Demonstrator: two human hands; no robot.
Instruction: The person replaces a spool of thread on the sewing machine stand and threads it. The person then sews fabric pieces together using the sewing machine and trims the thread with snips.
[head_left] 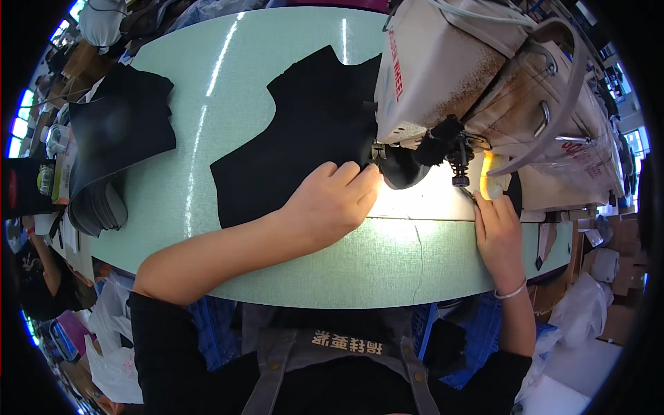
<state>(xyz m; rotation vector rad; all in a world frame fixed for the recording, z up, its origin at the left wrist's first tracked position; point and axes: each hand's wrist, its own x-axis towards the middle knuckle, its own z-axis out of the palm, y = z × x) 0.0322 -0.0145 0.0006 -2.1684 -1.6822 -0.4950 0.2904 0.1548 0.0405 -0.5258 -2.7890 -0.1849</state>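
A large black fabric piece (pixel 304 124) with curved cut-outs lies flat on the table, its right edge reaching under the sewing machine (pixel 429 76). My left hand (pixel 335 204) is closed, fingertips pinching the fabric edge just in front of the presser foot (pixel 377 150). Right of the foot, a small rounded black piece (pixel 403 168) lies on the lit bed. My right hand (pixel 498 225) is closed beside a yellow part (pixel 492 176) of the machine. A thin dark item shows at its fingertips; I cannot make out its kind.
A stack of black cut pieces (pixel 121 131) hangs over the left side of the pale green table (pixel 290 270). A loose dark thread (pixel 419 256) trails over the front edge. Blue crates (pixel 477 332) stand below, with plastic bags (pixel 584 311) at right. Another person's arm (pixel 45 259) shows far left.
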